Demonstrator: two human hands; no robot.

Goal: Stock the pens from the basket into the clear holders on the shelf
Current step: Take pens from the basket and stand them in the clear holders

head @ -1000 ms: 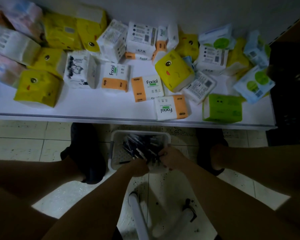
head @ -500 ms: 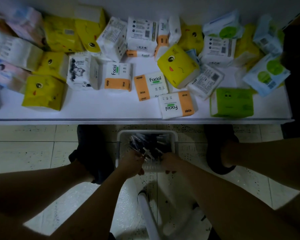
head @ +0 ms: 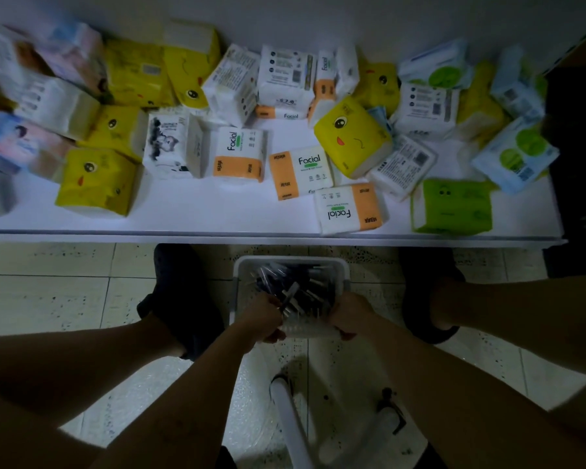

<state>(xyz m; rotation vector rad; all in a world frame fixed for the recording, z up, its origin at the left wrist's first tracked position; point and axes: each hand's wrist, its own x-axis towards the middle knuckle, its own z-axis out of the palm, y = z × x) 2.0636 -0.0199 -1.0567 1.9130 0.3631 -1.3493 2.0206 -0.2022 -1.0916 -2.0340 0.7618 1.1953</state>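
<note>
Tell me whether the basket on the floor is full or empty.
Partly full: dark pens lie piled inside the white basket. The left hand and right hand cover its near end, so exact fill: cannot tell.

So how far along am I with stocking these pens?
Nothing looks done: the basket on the floor holds many pens, and no clear holders are in view. In hand: the left hand has a grip on a few pens; the right hand is at the basket's edge. Left: all stocking.

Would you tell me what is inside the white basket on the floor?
Dark pens lie heaped in the basket. The left hand and right hand cover its near side; its bottom is hidden.
</note>
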